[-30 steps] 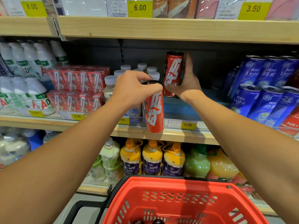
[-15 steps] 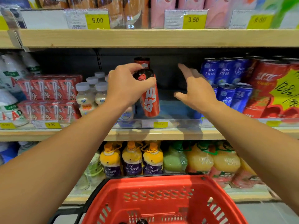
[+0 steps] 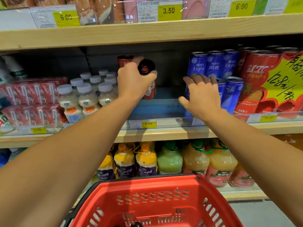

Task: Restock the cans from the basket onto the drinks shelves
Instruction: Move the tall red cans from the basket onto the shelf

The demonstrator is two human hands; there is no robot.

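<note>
Clenched around the top of a red can (image 3: 150, 89), the left hand (image 3: 134, 82) sets it into the blue-floored gap on the drinks shelf (image 3: 157, 133), just in front of another red can (image 3: 123, 62). Right hand (image 3: 202, 94) is spread and empty, beside the blue cans (image 3: 213, 64). Below both hands, the red basket (image 3: 157, 200) shows at least one can top (image 3: 136, 224) — so some restocking is done, more is left.

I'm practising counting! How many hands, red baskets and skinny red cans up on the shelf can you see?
Hands: 2, left hand and right hand
Red basket: 1
Skinny red cans: 2, front can in the left hand's grip, back can behind it
Total: 5
</note>
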